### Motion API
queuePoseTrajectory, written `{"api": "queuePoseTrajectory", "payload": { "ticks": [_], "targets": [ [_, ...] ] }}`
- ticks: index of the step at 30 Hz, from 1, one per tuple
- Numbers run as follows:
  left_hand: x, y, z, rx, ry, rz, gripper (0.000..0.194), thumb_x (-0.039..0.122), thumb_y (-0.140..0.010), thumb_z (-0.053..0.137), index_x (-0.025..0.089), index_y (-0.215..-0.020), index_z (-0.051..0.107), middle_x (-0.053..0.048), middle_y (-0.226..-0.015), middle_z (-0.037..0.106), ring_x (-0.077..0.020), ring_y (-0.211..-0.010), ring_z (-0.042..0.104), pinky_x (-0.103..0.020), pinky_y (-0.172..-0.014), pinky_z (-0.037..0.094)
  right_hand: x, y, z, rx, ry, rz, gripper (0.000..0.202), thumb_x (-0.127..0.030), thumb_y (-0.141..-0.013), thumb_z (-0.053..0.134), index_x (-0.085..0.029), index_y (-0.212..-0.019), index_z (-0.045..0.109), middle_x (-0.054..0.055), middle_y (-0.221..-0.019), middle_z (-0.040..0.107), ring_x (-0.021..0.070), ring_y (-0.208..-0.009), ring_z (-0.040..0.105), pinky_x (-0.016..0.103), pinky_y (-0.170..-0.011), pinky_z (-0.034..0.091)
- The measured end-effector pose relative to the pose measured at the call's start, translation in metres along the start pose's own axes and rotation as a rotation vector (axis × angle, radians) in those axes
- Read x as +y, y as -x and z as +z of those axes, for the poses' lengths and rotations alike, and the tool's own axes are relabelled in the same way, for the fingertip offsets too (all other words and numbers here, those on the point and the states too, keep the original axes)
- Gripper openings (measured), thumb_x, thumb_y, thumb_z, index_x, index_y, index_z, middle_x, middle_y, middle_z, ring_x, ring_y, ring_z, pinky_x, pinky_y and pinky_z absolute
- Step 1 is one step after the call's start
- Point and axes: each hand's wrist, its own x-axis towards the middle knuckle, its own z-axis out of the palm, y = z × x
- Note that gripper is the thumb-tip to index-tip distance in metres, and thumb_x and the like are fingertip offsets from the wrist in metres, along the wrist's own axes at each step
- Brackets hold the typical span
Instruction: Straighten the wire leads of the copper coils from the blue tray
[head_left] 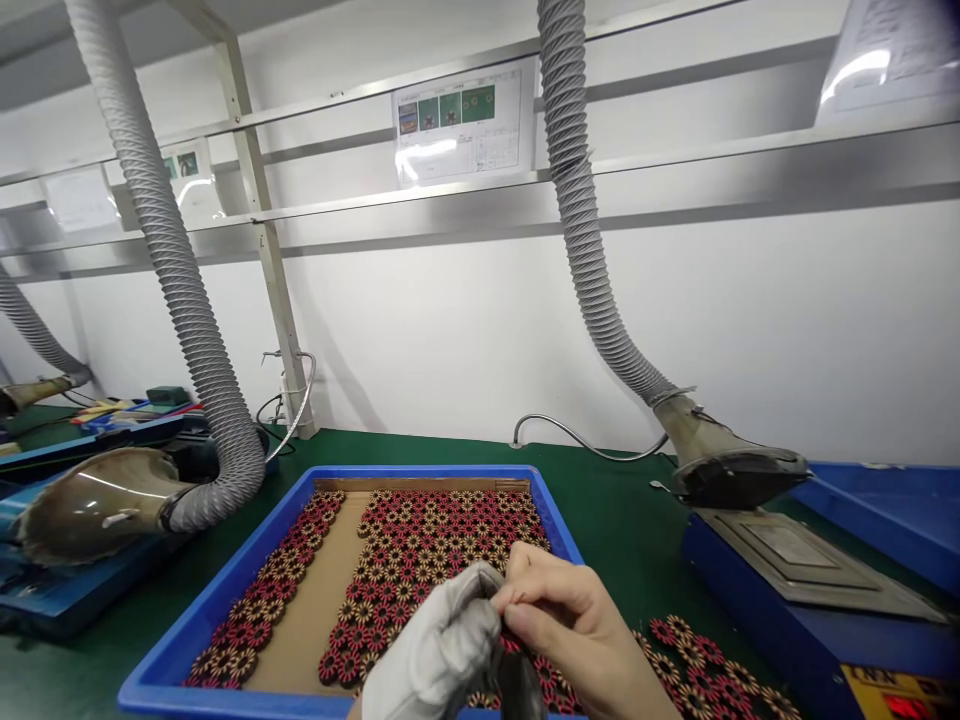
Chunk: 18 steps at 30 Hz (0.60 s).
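My left hand (pixel 442 640) wears a pale glove, its fingers curled closed. My bare right hand (pixel 566 620) meets it with thumb and forefinger pinched together. Whatever lies between the fingertips is too small and too hidden to name. Just under the hands is a dark, blurred object (pixel 519 685) whose kind I cannot tell. Both hands are over the near right part of a blue tray (pixel 225 560). In that tray lie many small flower-shaped wound cores (pixel 420 540), red and copper-coloured, in tight rows on brown cardboard (pixel 319 590).
More wound cores (pixel 705 665) lie loose on the green table (pixel 607 510) at the right. Beside them stands a blue machine (pixel 780 620) with a metal top plate, under a fume hood (pixel 720 455) on a grey hose (pixel 574 200). Another hood (pixel 97 505) hangs at the left.
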Motion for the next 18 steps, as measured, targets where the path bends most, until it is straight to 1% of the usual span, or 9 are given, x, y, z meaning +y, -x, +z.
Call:
{"api": "queuePoseTrajectory", "payload": {
  "ticks": [2,3,5,6,8,11,14,16,18],
  "targets": [
    [0.001,-0.001,0.003,0.018,-0.028,0.012,0.048,0.062,-0.061,0.079,0.018,-0.073,0.065,-0.004,-0.073,0.061,-0.0177,-0.07,0.055,-0.028,-0.069,0.048,0.003,-0.001,0.003,0.089,0.029,-0.019,0.03,-0.045,-0.087,0.069,-0.021,-0.069,0.075,0.0,-0.066,0.047,0.0164,-0.063,0.043,0.03,-0.059,0.032],
    [0.003,-0.001,0.006,0.025,-0.051,0.018,0.043,0.055,-0.063,0.081,0.017,-0.073,0.064,-0.003,-0.071,0.06,-0.0161,-0.067,0.053,-0.027,-0.066,0.047,0.004,-0.002,0.005,0.127,0.054,-0.023,0.031,-0.043,-0.088,0.068,-0.021,-0.067,0.073,0.0,-0.066,0.048,0.0164,-0.063,0.043,0.03,-0.059,0.032],
    [0.009,-0.001,0.012,0.024,-0.084,-0.008,0.033,0.036,-0.06,0.085,0.016,-0.071,0.061,-0.001,-0.067,0.058,-0.0133,-0.062,0.05,-0.025,-0.06,0.045,0.005,-0.002,0.008,0.191,0.093,-0.026,0.031,-0.04,-0.089,0.068,-0.019,-0.066,0.072,0.001,-0.066,0.05,0.0168,-0.063,0.044,0.03,-0.059,0.031],
    [0.012,0.0,0.015,0.028,-0.083,-0.021,0.029,0.027,-0.058,0.084,0.016,-0.07,0.059,0.0,-0.065,0.057,-0.0122,-0.059,0.049,-0.024,-0.058,0.044,0.006,-0.002,0.009,0.21,0.066,-0.015,0.031,-0.04,-0.088,0.069,-0.019,-0.066,0.073,0.001,-0.065,0.051,0.0166,-0.063,0.044,0.03,-0.059,0.031],
    [0.015,0.0,0.018,0.023,-0.057,-0.029,0.025,0.017,-0.055,0.077,0.017,-0.069,0.057,0.002,-0.061,0.055,-0.0106,-0.055,0.047,-0.023,-0.054,0.042,0.007,-0.002,0.012,0.225,-0.089,0.028,0.03,-0.04,-0.083,0.075,-0.017,-0.063,0.073,0.001,-0.063,0.051,0.0157,-0.063,0.042,0.029,-0.059,0.031],
    [0.017,0.001,0.018,-0.04,-0.062,-0.041,0.02,0.012,-0.053,0.067,0.016,-0.069,0.057,0.002,-0.06,0.056,-0.0108,-0.053,0.05,-0.023,-0.053,0.043,0.01,-0.002,0.012,0.241,-0.331,0.092,0.03,-0.042,-0.077,0.08,-0.018,-0.062,0.071,0.001,-0.063,0.05,0.0148,-0.062,0.041,0.028,-0.058,0.032],
    [0.02,0.004,0.014,-0.049,-0.107,-0.095,0.023,0.012,-0.051,0.065,0.016,-0.072,0.058,0.0,-0.062,0.059,-0.0126,-0.055,0.054,-0.024,-0.055,0.045,0.011,0.0,0.005,0.288,-0.373,0.087,0.029,-0.047,-0.083,0.072,-0.022,-0.068,0.072,-0.002,-0.062,0.044,0.0129,-0.057,0.035,0.026,-0.054,0.031],
    [0.021,0.007,0.01,-0.028,-0.134,-0.11,0.026,0.016,-0.052,0.069,0.015,-0.075,0.058,0.0,-0.062,0.059,-0.0133,-0.056,0.054,-0.025,-0.055,0.044,0.008,0.002,0.001,0.305,-0.293,0.043,0.024,-0.045,-0.086,0.07,-0.024,-0.076,0.076,-0.002,-0.064,0.044,0.0132,-0.059,0.036,0.026,-0.056,0.032],
    [0.021,0.009,0.007,0.025,-0.154,-0.075,0.029,0.024,-0.054,0.074,0.016,-0.076,0.057,-0.001,-0.065,0.058,-0.0142,-0.058,0.054,-0.025,-0.055,0.044,0.005,0.004,-0.001,0.226,-0.093,-0.003,0.019,-0.042,-0.087,0.071,-0.025,-0.089,0.08,0.0,-0.069,0.049,0.0152,-0.065,0.042,0.028,-0.061,0.034]
  ]
}}
